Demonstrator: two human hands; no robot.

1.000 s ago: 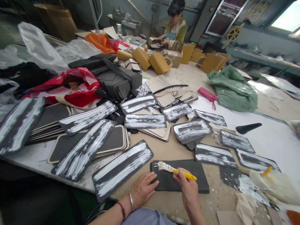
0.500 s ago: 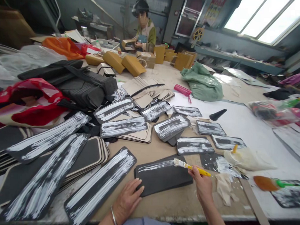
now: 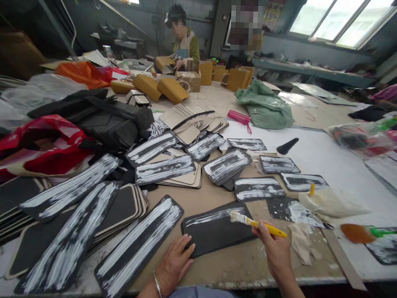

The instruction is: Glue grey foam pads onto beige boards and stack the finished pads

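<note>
1. Grey walls close off the back of the room, with bright windows (image 3: 333,19) high on the right.
2. Filling most of the view is a wide worktable (image 3: 213,97), partly covered by brown and white sheets.
3. Across it, a co-worker (image 3: 190,46) in a green-sleeved top handles a tan piece near several tan boxes (image 3: 172,90).
4. Bulky items sit around the middle: a black bundle (image 3: 111,120) and a red bag (image 3: 62,129) on the left, a green bag (image 3: 265,105) farther right.
5. Many dark panels streaked with white lie spread about, some flat on the sheets, others resting on stacks of cream-edged pieces (image 3: 126,203). One long coated panel (image 3: 139,247) lies just left of the work.
6. Directly in front of the person, on the brown sheet, is the dark panel (image 3: 215,234) being worked; white streaks run along its far side, while its near part is bare black.
7. The left hand (image 3: 175,261) grips nothing; its fingers lie extended, tips on the panel's near left corner.
8. The right hand (image 3: 275,247) is closed around the yellow handle of a brush (image 3: 270,229), whose whitened bristles are at the streaks.
9. A silver bangle (image 3: 157,286) circles the left wrist.
</note>
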